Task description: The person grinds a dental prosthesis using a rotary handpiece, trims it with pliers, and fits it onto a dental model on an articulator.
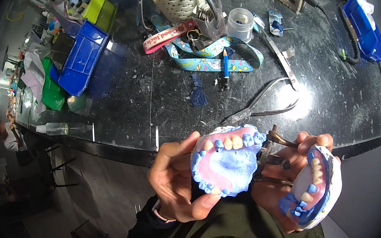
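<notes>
A dental articulator (273, 140) of brass-coloured metal lies opened out between my hands, one dental cast on each side. My left hand (172, 182) grips the blue cast (235, 161), thumb below and index finger above; pink wax and several cream and blue teeth line its arch. My right hand (275, 198) holds the other cast (320, 188), which has a white plaster base, a pink wax strip and cream and blue teeth. Its fingers wrap behind the cast and the metal frame, partly hidden. Both casts face up, over my lap at the table's front edge.
Wire-handled pliers (264, 106) and tweezers (280, 57) lie on the black table (128, 107). Farther back are a blue pencil (226, 65), a patterned lanyard (193, 62), a clear jar (240, 24) and a white basket (177, 0). Blue bins (82, 58) stand left; another person (11, 134) sits far left.
</notes>
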A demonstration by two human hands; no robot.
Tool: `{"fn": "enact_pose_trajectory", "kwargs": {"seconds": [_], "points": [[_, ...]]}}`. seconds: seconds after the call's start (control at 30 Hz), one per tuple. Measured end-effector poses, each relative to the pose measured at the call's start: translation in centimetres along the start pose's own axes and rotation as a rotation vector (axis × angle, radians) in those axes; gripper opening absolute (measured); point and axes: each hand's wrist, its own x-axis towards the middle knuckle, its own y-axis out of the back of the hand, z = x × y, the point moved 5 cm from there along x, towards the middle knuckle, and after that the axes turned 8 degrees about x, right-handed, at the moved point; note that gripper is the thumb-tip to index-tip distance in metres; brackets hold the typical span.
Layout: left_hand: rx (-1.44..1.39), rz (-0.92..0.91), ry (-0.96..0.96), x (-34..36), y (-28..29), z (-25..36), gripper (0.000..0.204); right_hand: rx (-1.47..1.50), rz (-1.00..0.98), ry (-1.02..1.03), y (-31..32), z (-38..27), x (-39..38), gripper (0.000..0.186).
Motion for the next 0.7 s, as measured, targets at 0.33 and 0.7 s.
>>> {"fn": "enact_pose_trajectory", "kwargs": {"seconds": [0.33, 0.7], "points": [[-0.164, -0.003, 0.239, -0.2, 0.7, -0.9, 0.060, 0.057, -0.043, 0.020, 1.0, 0.2, 0.9, 0.056], [-0.344, -0.096, 0.356, 0.1, -0.9, -1.7, 0.038, 0.420, -0.120, 0.225, -1.0, -0.8, 3.7, 0.029]]}}
